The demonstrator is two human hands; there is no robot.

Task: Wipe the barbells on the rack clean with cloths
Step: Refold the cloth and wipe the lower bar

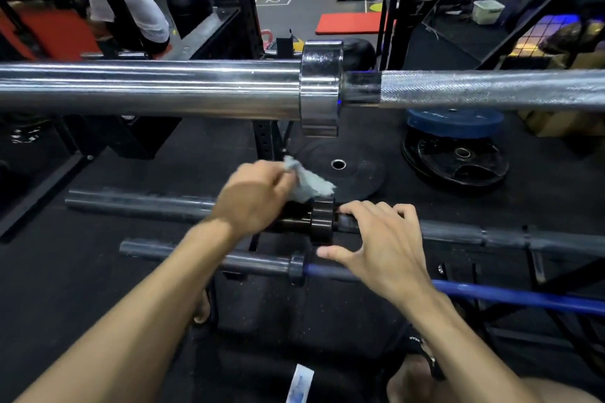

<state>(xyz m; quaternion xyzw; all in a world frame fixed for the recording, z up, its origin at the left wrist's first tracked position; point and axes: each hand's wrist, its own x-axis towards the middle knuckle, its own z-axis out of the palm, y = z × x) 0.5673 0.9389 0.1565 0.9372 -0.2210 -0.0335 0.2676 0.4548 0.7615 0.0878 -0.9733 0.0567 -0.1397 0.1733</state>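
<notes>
Left hand gripping cloth, right hand on black barbell

The single head-worn camera looks forward and steeply down from standing height, wide-angle, bending straight lines near the edges. A chrome barbell crosses very near the lens, blurred. Both forearms reach in from the near edge toward lower bars, and the gym floor stretches far beyond.

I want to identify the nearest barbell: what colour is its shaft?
Blue shaft, with a dark grey sleeve, seen in the head view.
</notes>
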